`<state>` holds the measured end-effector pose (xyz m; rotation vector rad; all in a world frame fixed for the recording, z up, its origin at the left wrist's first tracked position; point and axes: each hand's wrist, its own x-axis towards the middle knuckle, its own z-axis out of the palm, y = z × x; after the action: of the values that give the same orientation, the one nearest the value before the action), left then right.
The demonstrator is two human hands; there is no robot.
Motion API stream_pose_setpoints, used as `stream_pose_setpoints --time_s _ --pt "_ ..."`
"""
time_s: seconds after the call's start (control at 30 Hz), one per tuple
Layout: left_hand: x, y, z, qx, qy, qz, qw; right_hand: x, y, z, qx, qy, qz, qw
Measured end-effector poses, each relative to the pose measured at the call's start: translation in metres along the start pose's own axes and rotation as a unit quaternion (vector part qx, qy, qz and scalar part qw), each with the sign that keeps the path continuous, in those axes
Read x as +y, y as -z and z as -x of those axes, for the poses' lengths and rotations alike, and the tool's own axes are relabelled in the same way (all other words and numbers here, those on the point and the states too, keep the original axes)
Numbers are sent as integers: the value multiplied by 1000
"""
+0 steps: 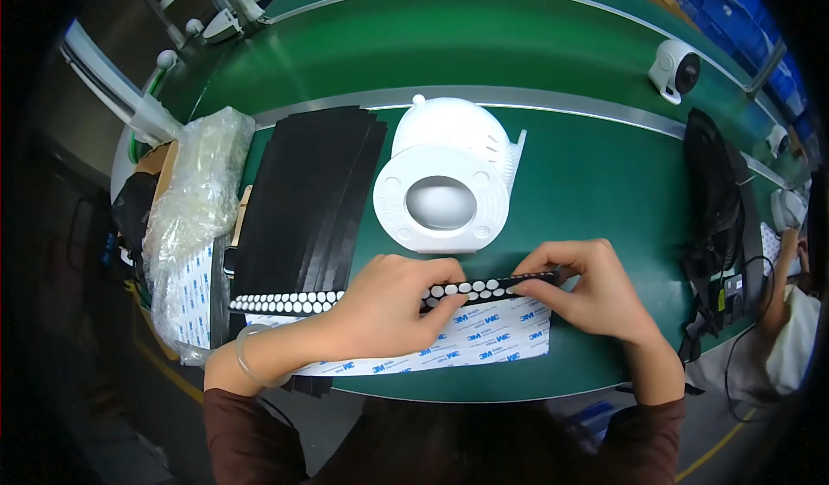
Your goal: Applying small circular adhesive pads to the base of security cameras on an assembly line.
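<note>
Both my hands hold a long black strip (289, 302) studded with two rows of white round dots. My left hand (393, 304) pinches its middle between thumb and fingers, hiding part of it. Near the strip's right end, my right hand (591, 291) is closed on it with thumb and forefinger. Just below the strip, a white sheet with blue print (488, 338) lies along the near table edge, partly under my left hand and forearm. A stack of black sheets (306, 191) lies beyond my left forearm. Beyond my hands rests a white rounded housing (390, 193) with a ring-shaped base facing me.
Bubble-wrapped material (197, 178) fills the left side of the green table (596, 187). A black bag-like item (717, 200) with cables lies at the right. On the raised back ledge stands a small white camera (669, 72). Another person's arm (784, 282) shows at the far right.
</note>
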<state>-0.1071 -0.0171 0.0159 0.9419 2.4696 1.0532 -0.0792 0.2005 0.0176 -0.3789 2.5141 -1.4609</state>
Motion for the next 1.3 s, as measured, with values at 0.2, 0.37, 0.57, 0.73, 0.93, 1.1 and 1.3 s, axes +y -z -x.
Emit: stream_pose_setpoints --time_s 0.2,0.37,0.57,0.73,0.93,1.1,1.3 --pt "0 -15 -4 16 -20 87 996 8 -16 -1 13 10 -32 999" --pt "-7 -13 1 9 18 124 992 7 -23 -6 80 157 96 980" --pt "-14 -16 1 23 25 177 984 -2 -29 -3 153 281 259 911" --pt "-8 -13 0 4 55 156 986 4 -25 -13 260 247 158 920" --pt "-12 -16 -2 20 19 114 993 -18 -23 -47 174 156 -46 971" --pt "-15 -17 2 28 15 112 993 -24 -10 -59 150 131 -106 974" --pt "-17 -18 1 5 -7 91 996 -8 -16 -47 165 143 -199 956"
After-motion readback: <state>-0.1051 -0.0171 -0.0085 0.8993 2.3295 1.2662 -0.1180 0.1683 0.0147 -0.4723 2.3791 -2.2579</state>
